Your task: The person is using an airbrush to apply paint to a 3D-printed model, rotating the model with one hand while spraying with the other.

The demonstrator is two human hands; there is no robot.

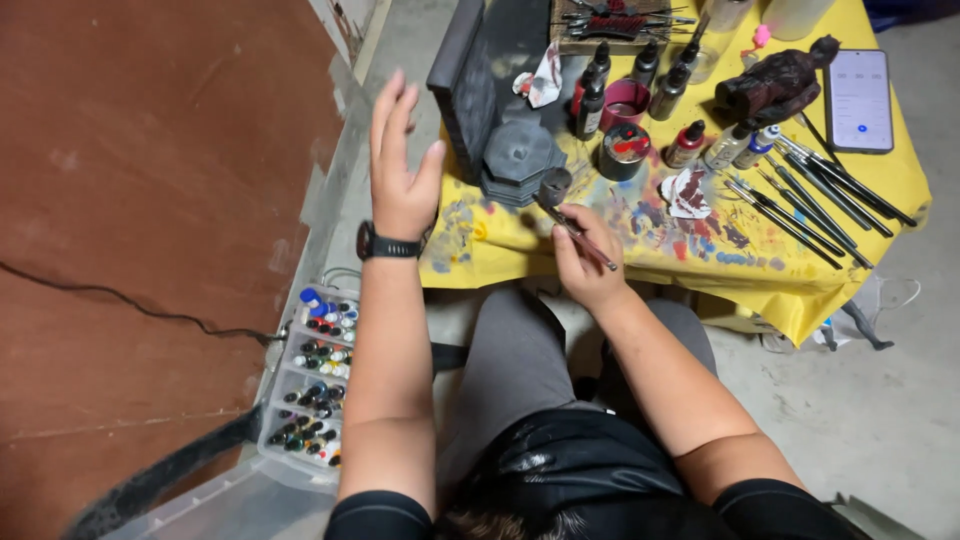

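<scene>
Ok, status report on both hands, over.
Left hand open, raised, holding nothing. Right hand shut on thin paintbrush beside small grey cylinder. Grey model base close ahead.

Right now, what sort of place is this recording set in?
Probably a hobby painting corner: a paint-smeared yellow table cover, dropper paint bottles, a row of brushes, and the right hand holding a brush.

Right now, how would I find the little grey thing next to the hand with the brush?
Start at the yellow paint-smeared table cover and find its left end, where a dark grey eight-sided pedestal stands. Just in front of it, the right hand holds a thin brush beside a small grey knob. Unlike the tall dropper bottles nearby, it is short, plain grey and uncapped.
</scene>
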